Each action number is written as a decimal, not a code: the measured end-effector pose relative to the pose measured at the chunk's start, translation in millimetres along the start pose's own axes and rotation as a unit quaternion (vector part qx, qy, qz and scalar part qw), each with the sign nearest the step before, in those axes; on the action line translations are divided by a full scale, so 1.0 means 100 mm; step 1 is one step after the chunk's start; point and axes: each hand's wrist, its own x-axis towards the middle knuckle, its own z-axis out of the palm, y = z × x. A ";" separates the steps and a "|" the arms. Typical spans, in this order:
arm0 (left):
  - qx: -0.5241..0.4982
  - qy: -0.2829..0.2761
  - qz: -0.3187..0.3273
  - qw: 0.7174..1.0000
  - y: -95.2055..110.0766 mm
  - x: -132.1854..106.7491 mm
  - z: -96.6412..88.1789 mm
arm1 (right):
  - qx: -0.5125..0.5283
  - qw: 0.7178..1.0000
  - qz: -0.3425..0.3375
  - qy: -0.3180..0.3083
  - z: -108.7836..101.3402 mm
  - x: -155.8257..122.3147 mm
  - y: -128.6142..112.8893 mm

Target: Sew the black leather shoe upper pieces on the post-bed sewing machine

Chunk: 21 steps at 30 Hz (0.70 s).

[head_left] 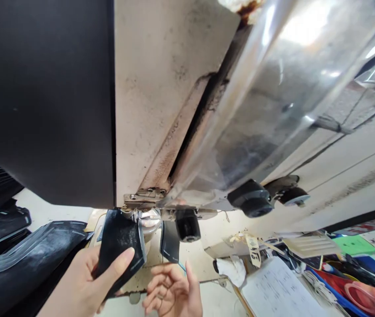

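My left hand (pixel 86 281) grips a black leather piece (pixel 119 240) with the thumb pressed on its face, holding it up against the foot of a sewing machine (pixel 174 110) seen from very close. My right hand (pixel 174 293) sits just to the right, fingers loosely curled with the index raised; a thin thread seems to cross the palm. A second black strip (pixel 170 242) hangs under the machine beside a black knob (pixel 187 224). The shiny metal foot (pixel 148 219) lies between the two black pieces.
Stacked black moulded pieces (pixel 19 251) lie at the left. A clear guard (pixel 273 101) and round black knobs (pixel 251 198) hang on the machine. Papers (pixel 275 288), a white cloth (pixel 232 269), a tag (pixel 253 251) and coloured packaging (pixel 365 290) crowd the right side.
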 end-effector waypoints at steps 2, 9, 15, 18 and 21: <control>0.015 -0.021 0.005 1.000 -0.02 0.07 -0.08 | 0.033 0.999 -0.017 0.008 -0.08 0.08 -0.09; 0.020 -0.041 0.008 0.999 0.02 0.21 -0.19 | -0.022 0.984 -0.148 0.093 -0.02 0.11 -0.33; -0.056 -0.016 -0.024 0.998 0.11 0.35 -0.25 | -0.059 0.979 -0.184 0.068 0.03 0.18 -0.54; -0.086 -0.012 -0.028 0.996 0.15 0.50 -0.28 | -0.069 0.976 -0.196 0.060 0.05 0.27 -0.65; -0.105 -0.023 -0.030 0.994 0.20 0.63 -0.30 | -0.072 0.974 -0.206 0.063 0.07 0.35 -0.72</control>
